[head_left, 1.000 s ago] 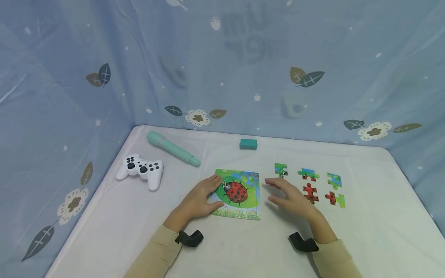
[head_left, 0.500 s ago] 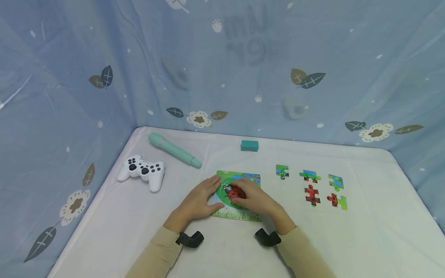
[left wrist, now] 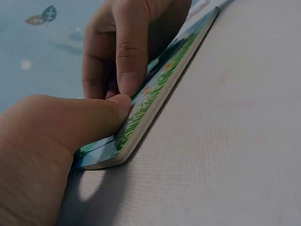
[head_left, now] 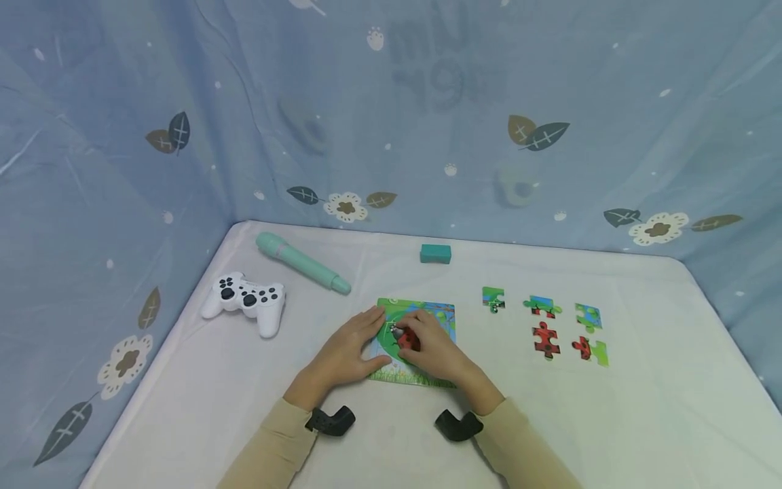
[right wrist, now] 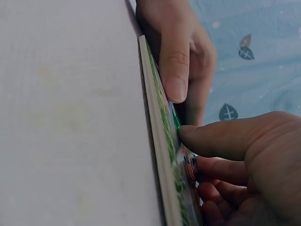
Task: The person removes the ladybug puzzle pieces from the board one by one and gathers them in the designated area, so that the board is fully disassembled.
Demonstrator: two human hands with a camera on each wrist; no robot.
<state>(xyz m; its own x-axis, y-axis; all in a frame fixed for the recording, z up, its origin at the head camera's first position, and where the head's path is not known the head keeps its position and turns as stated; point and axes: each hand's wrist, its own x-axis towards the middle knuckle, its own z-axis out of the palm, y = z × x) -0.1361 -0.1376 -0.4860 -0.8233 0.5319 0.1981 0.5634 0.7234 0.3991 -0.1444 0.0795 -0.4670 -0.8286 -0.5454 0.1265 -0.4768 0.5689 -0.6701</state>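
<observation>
A square ladybug jigsaw board (head_left: 397,375) lies on the white table in the head view. My left hand (head_left: 346,353) rests along its left side, thumb on the face and the other fingers together near the upper left corner. Over the ladybug (head_left: 402,336), my right hand (head_left: 435,350) touches the picture with thumb and bent fingertips. In the right wrist view, red and black show beside the right fingertips (right wrist: 203,165); I cannot tell whether they pinch a piece. Several loose puzzle pieces (head_left: 546,341) lie to the right of the board.
A white game controller (head_left: 247,300) and a mint-green microphone (head_left: 303,263) lie at the left. At the back sits a teal block (head_left: 436,254). Blue patterned fabric (head_left: 421,136) rises behind and at both sides of the table.
My right hand has moved left from beside the board onto the ladybug, then shifted slightly farther left. The left hand has stayed on the board. The loose pieces have not moved.
</observation>
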